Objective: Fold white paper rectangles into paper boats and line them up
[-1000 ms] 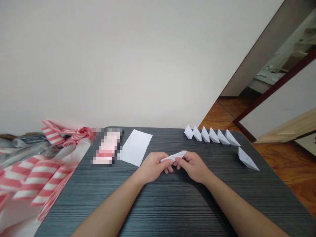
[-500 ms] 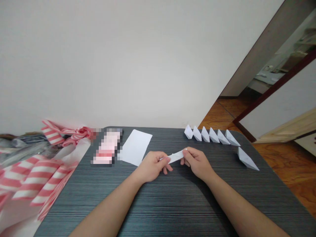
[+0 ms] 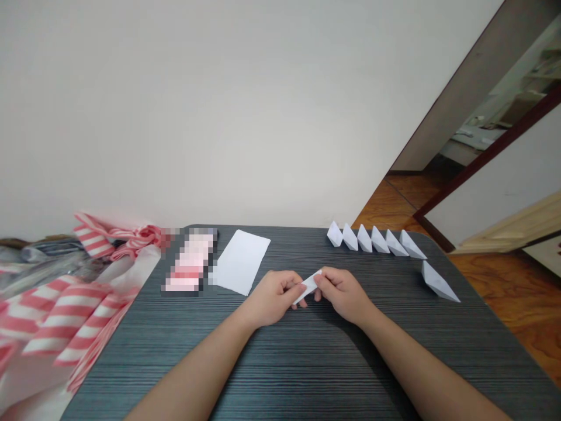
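Note:
A small folded strip of white paper is held up between my two hands, above the middle of the dark table. My left hand pinches its left end between thumb and fingers. At the other end, the thumb and fingers of my right hand grip the paper. My fingertips partly cover the folds. Several folded white paper boats stand in a row along the far right of the table, and one more paper boat sits apart, nearer to me.
White paper sheets lie left of my hands on the dark table. Beside them is a pixelated, blurred-out object. Red-and-white striped cloth is heaped at the table's left side. A pale wall rises behind.
My hands have come closer together. The paper strip between them now shows shorter and at a steeper tilt. The boats and sheets stay where they were.

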A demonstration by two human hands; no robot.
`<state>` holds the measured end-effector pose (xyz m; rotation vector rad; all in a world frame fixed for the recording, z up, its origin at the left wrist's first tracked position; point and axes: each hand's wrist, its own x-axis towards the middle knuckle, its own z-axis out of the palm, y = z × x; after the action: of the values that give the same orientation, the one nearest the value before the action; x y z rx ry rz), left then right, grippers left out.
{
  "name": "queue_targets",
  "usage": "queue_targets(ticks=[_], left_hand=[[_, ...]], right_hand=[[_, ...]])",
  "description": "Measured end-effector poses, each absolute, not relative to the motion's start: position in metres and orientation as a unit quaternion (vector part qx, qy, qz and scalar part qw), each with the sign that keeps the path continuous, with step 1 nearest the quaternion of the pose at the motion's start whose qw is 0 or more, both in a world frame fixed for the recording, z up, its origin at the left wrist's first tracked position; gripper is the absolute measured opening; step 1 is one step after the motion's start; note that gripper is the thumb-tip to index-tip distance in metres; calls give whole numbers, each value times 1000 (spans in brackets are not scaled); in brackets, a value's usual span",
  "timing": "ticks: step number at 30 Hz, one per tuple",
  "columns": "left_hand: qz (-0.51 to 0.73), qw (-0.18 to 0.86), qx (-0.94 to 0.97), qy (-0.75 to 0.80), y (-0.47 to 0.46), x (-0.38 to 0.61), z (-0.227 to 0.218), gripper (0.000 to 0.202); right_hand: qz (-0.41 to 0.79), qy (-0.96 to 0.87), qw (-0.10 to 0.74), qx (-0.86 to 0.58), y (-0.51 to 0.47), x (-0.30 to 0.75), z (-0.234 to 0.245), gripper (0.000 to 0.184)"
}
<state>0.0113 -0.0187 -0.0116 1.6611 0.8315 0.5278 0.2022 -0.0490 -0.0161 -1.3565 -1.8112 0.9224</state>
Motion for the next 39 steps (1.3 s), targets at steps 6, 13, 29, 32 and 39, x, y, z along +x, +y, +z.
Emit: queue_targets(ticks=[6, 13, 29, 32, 39], left_hand=[[237, 578, 691, 362, -18, 11, -15, 32], [250, 586, 686, 352, -18, 12, -11, 29], [288, 577, 677, 354, -19, 11, -12, 22], [287, 565, 687, 356, -20, 12, -11, 21], [287, 497, 730, 373, -21, 12, -7, 17]], right_hand=[[412, -689, 323, -501, -50, 200, -19, 24], [385, -702, 325, -503, -48, 201, -15, 23], [354, -705, 350, -505, -47, 206, -20, 22], [337, -713, 346, -507, -47, 206, -19, 24], [330, -717, 344, -509, -47, 205, -16, 23]])
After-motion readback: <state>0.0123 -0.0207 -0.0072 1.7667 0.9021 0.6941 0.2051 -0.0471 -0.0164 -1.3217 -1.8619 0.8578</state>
